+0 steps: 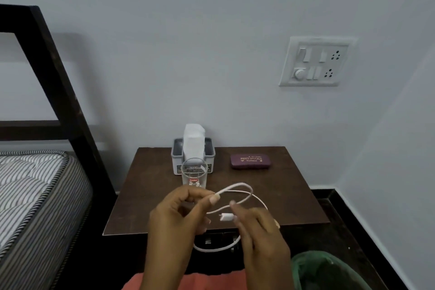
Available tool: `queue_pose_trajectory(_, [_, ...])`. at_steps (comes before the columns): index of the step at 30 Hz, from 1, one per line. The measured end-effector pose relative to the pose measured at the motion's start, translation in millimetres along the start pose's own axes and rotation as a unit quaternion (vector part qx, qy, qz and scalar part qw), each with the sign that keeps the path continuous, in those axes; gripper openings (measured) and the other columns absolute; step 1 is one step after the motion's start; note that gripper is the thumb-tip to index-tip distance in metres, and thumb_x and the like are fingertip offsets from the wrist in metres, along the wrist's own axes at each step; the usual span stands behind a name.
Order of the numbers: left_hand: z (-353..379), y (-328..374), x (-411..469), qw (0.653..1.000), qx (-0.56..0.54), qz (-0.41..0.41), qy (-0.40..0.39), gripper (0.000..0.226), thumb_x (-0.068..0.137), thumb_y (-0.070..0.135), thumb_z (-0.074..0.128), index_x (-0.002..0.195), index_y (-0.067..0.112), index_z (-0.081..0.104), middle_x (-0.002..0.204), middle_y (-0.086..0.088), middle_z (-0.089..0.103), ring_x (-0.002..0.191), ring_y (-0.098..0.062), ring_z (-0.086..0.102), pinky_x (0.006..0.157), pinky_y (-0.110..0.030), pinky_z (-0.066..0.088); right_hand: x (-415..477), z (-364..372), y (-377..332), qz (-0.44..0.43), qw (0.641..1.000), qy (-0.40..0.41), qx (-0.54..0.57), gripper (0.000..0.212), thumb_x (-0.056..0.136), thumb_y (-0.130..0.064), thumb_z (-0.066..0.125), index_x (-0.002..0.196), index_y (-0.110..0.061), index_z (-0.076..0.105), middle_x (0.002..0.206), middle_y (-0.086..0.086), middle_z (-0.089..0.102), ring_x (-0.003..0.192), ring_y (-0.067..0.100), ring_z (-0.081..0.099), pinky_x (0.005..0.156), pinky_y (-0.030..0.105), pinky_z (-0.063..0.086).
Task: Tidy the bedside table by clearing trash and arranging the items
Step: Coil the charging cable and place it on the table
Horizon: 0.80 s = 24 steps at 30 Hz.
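White cable (237, 187) held up over the desk's (282, 198) front edge, looped, probably for bundling. Left hand (179, 216) pinches the loop between thumb and fingertips. Right hand (261, 238), blurred, seems curled round the cable by its plug. Glass (194, 173) stands behind.

Matt wood table (146, 195); clear glass tumbler (194, 175).

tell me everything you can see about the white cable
The white cable is thin and smooth, seemingly plastic-coated, with a short white plug at one end. It is bent into loose loops held in the air over the front of the dark bedside table. The left hand pinches one loop, and the right hand holds the plug end. Another loop hangs below the hands. Its other end is hidden.
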<state>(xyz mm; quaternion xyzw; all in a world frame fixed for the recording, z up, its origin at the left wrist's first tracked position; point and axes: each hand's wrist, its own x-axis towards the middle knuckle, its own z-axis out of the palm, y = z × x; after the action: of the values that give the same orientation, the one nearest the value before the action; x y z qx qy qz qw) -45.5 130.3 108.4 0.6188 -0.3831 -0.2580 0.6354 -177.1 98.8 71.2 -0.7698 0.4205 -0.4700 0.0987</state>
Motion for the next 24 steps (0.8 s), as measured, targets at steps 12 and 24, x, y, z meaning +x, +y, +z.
queue_pose_trajectory(12, [6.6,3.0,-5.4,0.977,0.156,0.108,-0.094,0.012,0.070,0.030,0.076,0.070,0.041,0.072,0.077,0.019,0.069,0.066,-0.006,0.064,0.055,-0.028,0.055,3.5,0.2,-7.2,0.002,0.999,0.048,-0.017,0.031,0.070,0.006,0.073,0.097,-0.010,0.074,0.075,-0.003,0.063,0.073,0.001,0.052,0.063,0.010,0.044])
queue_pose_trajectory(24, [-6.1,-16.8,-17.7,0.950,-0.068,-0.306,-0.014,0.062,0.093,0.042,0.041,0.047,0.009,0.066,0.042,-0.006,0.058,0.032,-0.017,0.053,0.035,-0.019,0.040,19.0,-24.2,0.6,0.164,0.975,0.135,0.057,0.041,0.059,-0.006,0.085,0.074,-0.042,0.073,0.063,-0.016,0.063,0.075,0.008,0.057,0.070,0.013,0.044])
